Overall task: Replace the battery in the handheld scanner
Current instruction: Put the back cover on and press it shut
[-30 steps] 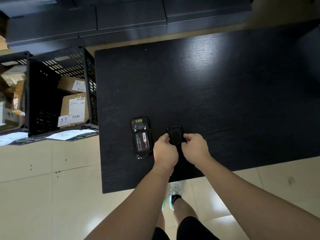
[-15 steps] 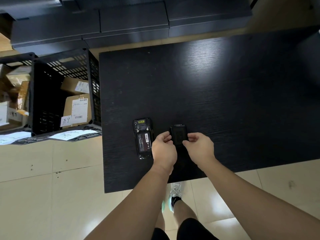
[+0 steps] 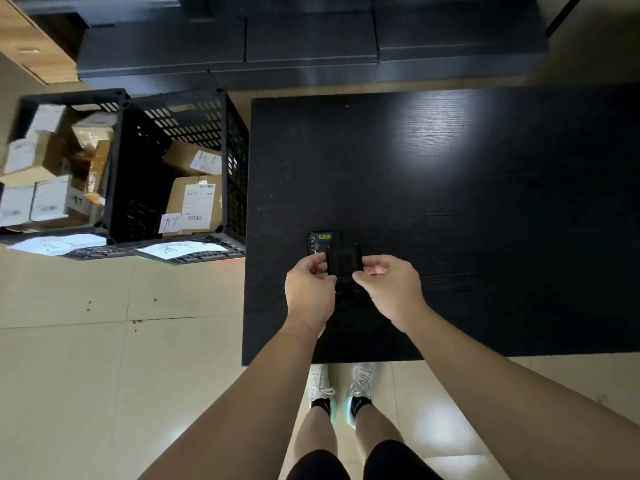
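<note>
The black handheld scanner lies back-up on the black table near its front left corner. Only its top end with a yellow label shows. A flat black back cover is held over the scanner's lower part, hiding the battery bay. My left hand pinches the cover's left edge. My right hand pinches its right edge. Whether the cover touches the scanner I cannot tell.
Two black slatted crates with cardboard parcels stand on the floor left of the table, paper sheets at their front. Dark cabinets run along the far side. My feet show below the table's front edge.
Both hands have carried the black cover left from the bare table beside the scanner to above the scanner's back. The battery label is now covered.
</note>
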### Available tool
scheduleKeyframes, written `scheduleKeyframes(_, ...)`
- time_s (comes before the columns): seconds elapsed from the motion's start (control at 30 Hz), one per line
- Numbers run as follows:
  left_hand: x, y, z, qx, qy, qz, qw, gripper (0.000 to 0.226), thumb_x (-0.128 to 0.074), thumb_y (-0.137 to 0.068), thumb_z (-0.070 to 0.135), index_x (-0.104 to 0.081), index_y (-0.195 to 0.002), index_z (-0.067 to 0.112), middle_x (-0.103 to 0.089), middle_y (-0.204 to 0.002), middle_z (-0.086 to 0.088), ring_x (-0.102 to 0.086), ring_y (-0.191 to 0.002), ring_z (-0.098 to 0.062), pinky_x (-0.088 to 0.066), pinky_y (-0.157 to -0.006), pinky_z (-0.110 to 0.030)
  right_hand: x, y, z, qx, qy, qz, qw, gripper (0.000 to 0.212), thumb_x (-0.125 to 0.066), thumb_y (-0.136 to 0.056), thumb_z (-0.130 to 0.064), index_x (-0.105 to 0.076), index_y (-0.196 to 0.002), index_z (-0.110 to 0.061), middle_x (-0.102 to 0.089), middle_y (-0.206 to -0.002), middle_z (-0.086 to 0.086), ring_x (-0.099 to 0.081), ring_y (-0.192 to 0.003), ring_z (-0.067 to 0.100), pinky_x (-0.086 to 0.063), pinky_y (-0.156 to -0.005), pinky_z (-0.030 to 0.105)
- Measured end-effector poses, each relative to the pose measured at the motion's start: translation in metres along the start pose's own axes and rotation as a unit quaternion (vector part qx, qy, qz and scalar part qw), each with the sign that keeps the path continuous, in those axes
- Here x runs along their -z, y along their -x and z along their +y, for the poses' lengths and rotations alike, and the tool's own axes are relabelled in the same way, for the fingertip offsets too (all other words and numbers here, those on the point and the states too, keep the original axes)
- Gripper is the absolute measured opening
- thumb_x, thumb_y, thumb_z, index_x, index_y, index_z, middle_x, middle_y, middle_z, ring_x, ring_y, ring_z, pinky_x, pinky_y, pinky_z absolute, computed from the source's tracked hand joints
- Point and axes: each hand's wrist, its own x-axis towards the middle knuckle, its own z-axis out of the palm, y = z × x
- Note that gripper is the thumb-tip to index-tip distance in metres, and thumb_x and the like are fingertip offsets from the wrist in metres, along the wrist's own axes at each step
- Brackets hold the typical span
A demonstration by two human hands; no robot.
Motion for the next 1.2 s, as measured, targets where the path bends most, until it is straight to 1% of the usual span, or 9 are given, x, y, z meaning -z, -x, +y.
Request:
scheduleKeyframes(0.1, 0.012, -0.009, -0.009, 0.0, 0.006, 0.001, 1.0, 0.043, -0.067, -0.085, -0.005, -0.07, -0.121, 0.016, -0.071, -0.102, 0.005, -0.071, -0.089, -0.009, -0.059, -0.08, -0.024, -0.01, -0.003, -0.003, 0.001, 0.007, -0.015, 1.0, 0.029, -0.078, -0.085, -0.021, -0.072, -0.113, -0.019, -0.074, -0.1, -0.007, -0.069, -0.09, 0.005, -0.058, -0.087, 0.03)
scheduleKeyframes(0.23, 0.02, -0.018, -0.014, -0.006, 0.007, -0.001, 1.0, 0.044, -0.072, -0.083, -0.003, -0.07, -0.121, 0.019, -0.071, -0.105, 0.002, -0.071, -0.09, -0.011, -0.061, -0.083, -0.028, -0.021, -0.011, -0.001, 0.002, 0.012, -0.024, 1.0, 0.024, -0.08, -0.082, -0.021, -0.074, -0.105, -0.023, -0.074, -0.095, -0.006, -0.07, -0.091, 0.008, -0.059, -0.089, 0.037)
scheduleKeyframes(0.43, 0.025, -0.026, -0.022, -0.018, -0.008, -0.007, 1.0, 0.043, -0.075, -0.08, -0.004, -0.071, -0.117, 0.018, -0.071, -0.103, 0.0, -0.072, -0.09, -0.013, -0.061, -0.085, -0.03, -0.03, -0.017, 0.006, -0.014, 0.018, -0.024, 0.999, 0.028, -0.082, -0.08, -0.021, -0.074, -0.106, -0.021, -0.075, -0.091, -0.006, -0.071, -0.087, 0.01, -0.06, -0.086, 0.037)
scheduleKeyframes(0.53, 0.026, -0.028, -0.025, -0.024, -0.019, -0.011, 0.999, 0.043, -0.075, -0.08, -0.005, -0.07, -0.118, 0.017, -0.071, -0.103, 0.0, -0.071, -0.093, -0.013, -0.061, -0.085, -0.029, -0.033, -0.017, 0.01, -0.015, 0.023, -0.022, 0.999, 0.028, -0.083, -0.079, -0.022, -0.073, -0.105, -0.02, -0.074, -0.09, -0.006, -0.072, -0.085, 0.012, -0.061, -0.082, 0.037)
scheduleKeyframes(0.63, 0.027, -0.029, -0.027, -0.026, -0.023, -0.01, 0.999, 0.044, -0.077, -0.08, -0.005, -0.07, -0.117, 0.017, -0.071, -0.103, 0.0, -0.071, -0.09, -0.012, -0.06, -0.083, -0.026, -0.035, -0.017, 0.011, -0.016, 0.017, -0.019, 1.0, 0.026, -0.082, -0.079, -0.021, -0.072, -0.104, -0.021, -0.074, -0.09, -0.005, -0.072, -0.086, 0.014, -0.061, -0.079, 0.034)
scheduleKeyframes(0.77, 0.029, -0.029, -0.029, -0.035, -0.022, -0.007, 0.999, 0.042, -0.078, -0.079, -0.004, -0.071, -0.114, 0.018, -0.071, -0.099, 0.003, -0.07, -0.09, -0.01, -0.059, -0.08, -0.021, -0.035, -0.017, 0.012, -0.012, 0.013, -0.022, 1.0, 0.027, -0.083, -0.079, -0.02, -0.073, -0.103, -0.021, -0.074, -0.091, -0.004, -0.072, -0.087, 0.015, -0.061, -0.081, 0.036)
scheduleKeyframes(1.0, 0.03, -0.028, -0.034, -0.043, -0.023, -0.015, 0.999, 0.043, -0.079, -0.077, -0.004, -0.07, -0.113, 0.019, -0.072, -0.099, 0.003, -0.07, -0.092, -0.012, -0.059, -0.082, -0.023, -0.031, -0.014, 0.016, -0.008, 0.001, -0.03, 1.0, 0.025, -0.083, -0.078, -0.016, -0.072, -0.099, -0.021, -0.074, -0.091, -0.002, -0.073, -0.088, 0.017, -0.061, -0.084, 0.038)
scheduleKeyframes(1.13, 0.031, -0.026, -0.038, -0.047, -0.025, -0.011, 0.999, 0.042, -0.079, -0.077, -0.004, -0.07, -0.112, 0.018, -0.072, -0.098, 0.004, -0.069, -0.091, -0.011, -0.058, -0.08, -0.02, -0.034, -0.011, 0.019, 0.003, 0.004, -0.024, 1.0, 0.024, -0.083, -0.078, -0.015, -0.073, -0.099, -0.019, -0.074, -0.091, -0.001, -0.073, -0.087, 0.017, -0.06, -0.086, 0.038)
scheduleKeyframes(1.2, 0.031, -0.026, -0.038, -0.047, -0.029, -0.009, 0.998, 0.042, -0.08, -0.078, -0.004, -0.07, -0.113, 0.018, -0.072, -0.098, 0.004, -0.07, -0.092, -0.012, -0.058, -0.082, -0.023, -0.035, -0.012, 0.02, 0.004, 0.001, -0.022, 1.0, 0.025, -0.083, -0.078, -0.015, -0.073, -0.1, -0.018, -0.074, -0.091, -0.001, -0.073, -0.088, 0.017, -0.06, -0.087, 0.039)
